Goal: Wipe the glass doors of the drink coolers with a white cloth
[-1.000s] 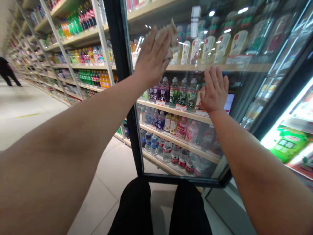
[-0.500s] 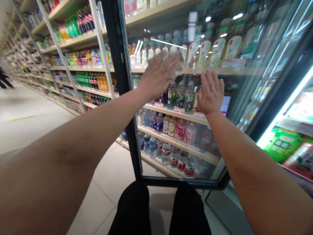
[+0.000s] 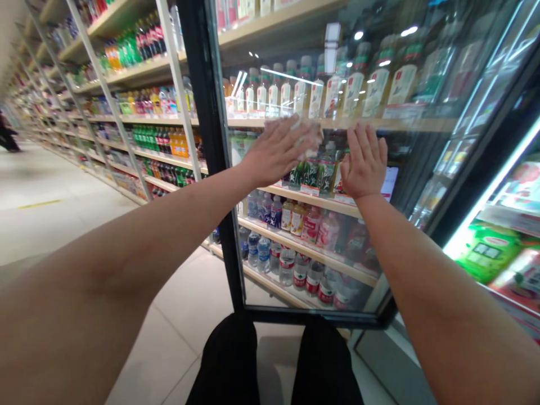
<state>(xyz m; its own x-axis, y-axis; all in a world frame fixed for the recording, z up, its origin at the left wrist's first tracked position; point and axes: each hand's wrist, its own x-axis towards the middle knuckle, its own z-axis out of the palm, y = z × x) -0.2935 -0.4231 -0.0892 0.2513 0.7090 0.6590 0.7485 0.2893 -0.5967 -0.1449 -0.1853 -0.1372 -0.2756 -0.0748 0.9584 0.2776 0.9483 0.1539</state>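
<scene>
A: What is seen at the far left?

B: A person (image 3: 7, 135) in dark clothing, well apart and partly cut off by the edge. Next, long shelves (image 3: 147, 68) are lined with drinks, orange bottles (image 3: 178, 143) among them.

A: And after those?

B: A glass door (image 3: 312, 316), bordered in black. Through it, further rows of drinks are seen, with red-labelled clear bottles (image 3: 287, 264) placed low down.

A: How is the left hand (image 3: 276, 152) held?

B: It is laid flat towards the glass, with its fingers stretched out and slightly spread.

A: Where is the cloth (image 3: 313, 140)?

B: It is pressed, pale and crumpled, under those fingers against the glass; its edge is left showing past the fingertips.

A: What of the right hand (image 3: 366, 166)?

B: It is set on the glass to the right of the cloth, apart from it, palm flat, fingers pointed upward and only slightly parted.

A: And at the far right?

B: A green package (image 3: 489, 253) is displayed near a bright strip of light (image 3: 464, 228).
</scene>
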